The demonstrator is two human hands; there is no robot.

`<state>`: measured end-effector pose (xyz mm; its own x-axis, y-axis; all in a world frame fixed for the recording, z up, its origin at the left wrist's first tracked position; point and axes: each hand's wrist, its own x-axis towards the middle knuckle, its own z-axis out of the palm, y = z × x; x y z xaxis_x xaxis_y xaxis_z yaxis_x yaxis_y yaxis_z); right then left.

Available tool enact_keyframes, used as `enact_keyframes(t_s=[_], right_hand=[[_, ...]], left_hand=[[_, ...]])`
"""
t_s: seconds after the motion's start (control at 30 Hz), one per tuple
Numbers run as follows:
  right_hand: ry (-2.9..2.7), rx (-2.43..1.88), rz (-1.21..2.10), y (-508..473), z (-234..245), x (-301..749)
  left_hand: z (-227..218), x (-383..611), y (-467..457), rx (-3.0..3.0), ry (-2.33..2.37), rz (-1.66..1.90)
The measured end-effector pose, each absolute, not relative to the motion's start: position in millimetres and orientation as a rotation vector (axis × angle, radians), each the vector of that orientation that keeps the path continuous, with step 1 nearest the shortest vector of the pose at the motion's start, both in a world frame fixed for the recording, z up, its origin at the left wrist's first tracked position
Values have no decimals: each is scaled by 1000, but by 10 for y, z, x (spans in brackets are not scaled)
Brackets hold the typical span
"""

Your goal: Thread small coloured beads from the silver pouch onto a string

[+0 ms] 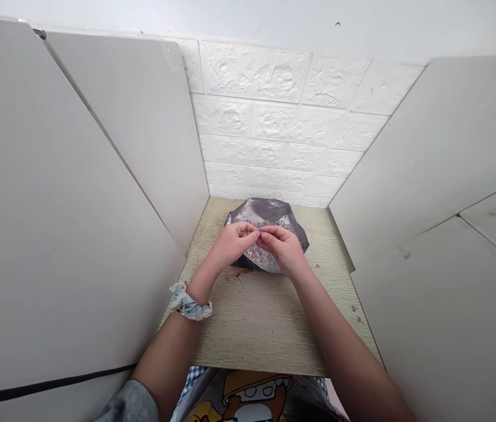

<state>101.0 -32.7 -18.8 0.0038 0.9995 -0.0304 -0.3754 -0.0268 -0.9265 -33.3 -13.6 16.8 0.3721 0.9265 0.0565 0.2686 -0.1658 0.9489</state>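
Observation:
My left hand (234,241) and my right hand (281,245) meet at the fingertips, both closed in a pinch. Whatever lies between them is too small to make out. Beneath the hands is a silvery-grey bag (269,208), spread open on the table, with many small clear, pink and red beads (259,256) in it. In front of the bag, on the table, lies a short piece of red and whitish beads (243,275). A pale blue scrunchie with lace edging (190,303) is round my left wrist.
The narrow wood-grain table (261,328) is closed in by white panels (120,117) on the left and grey-white panels (441,158) on the right. A white brick-patterned wall (269,123) stands behind. Small bits (357,316) lie near the right edge.

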Motion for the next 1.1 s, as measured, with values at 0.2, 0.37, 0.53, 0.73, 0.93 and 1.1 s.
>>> enact_keyframes(t_s=[0.2,0.37,0.53,0.73,0.93,1.1], right_hand=[[-904,-943,1387,-329,-187,1014],[-902,-932,1380,-335,-184,1010],[-955,-960,1357,-332,-202,1014],[-1156,-976,1155,-360,-139,1020],[-1354,-1032,980,-403,-62,1011],[-1403,-1058,824,-371,-92,1053]], left_hand=[[140,-345,-120,1678,1072,840],[177,-331,-138,1664,1068,840],[209,-327,-151,1560,1089,771],[205,-331,-143,1464,977,679],[192,-332,-141,1473,951,644],[213,-343,-140,1496,957,642]])
